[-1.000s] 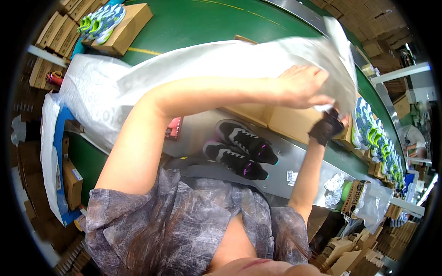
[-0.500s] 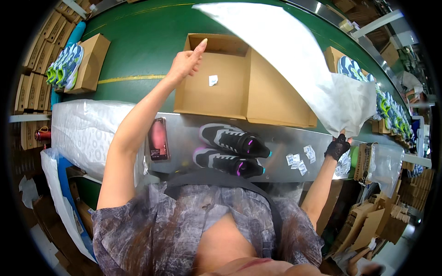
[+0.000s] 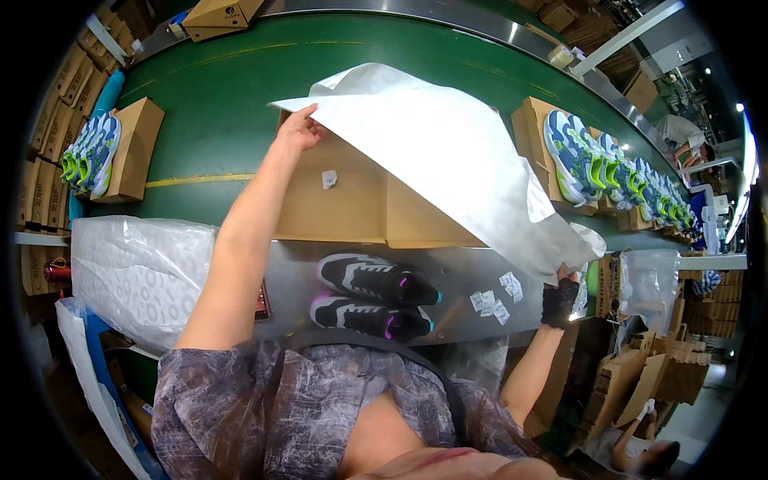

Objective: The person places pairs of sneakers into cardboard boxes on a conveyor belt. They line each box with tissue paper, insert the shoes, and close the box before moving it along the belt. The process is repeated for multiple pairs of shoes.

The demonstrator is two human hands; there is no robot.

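Note:
A large white sheet of tissue paper [image 3: 432, 136] stretches between my two hands, over an open cardboard shoe box [image 3: 336, 208]. My left hand [image 3: 299, 130], bare, pinches the sheet's left corner at the box's far left. At the right, my right hand [image 3: 562, 298], in a black fingerless glove, grips the sheet's lower end. A small white sachet [image 3: 329, 178] lies in the box. Between the box and me, a pair of black and grey sneakers [image 3: 376, 280] with purple accents rests on the metal ledge. The sheet hides part of the box.
Several small sachets [image 3: 490, 304] lie right of the sneakers. Boxes topped with blue and green shoes [image 3: 572, 156] stand at the right, more shoes [image 3: 100, 152] at the left. A plastic-wrapped paper stack [image 3: 136, 272] sits by my left arm. A green conveyor belt [image 3: 216, 104] runs behind.
My left hand has gone from raised and free to holding the sheet's corner. The sheet has come down and spread over the box. My view has shifted slightly.

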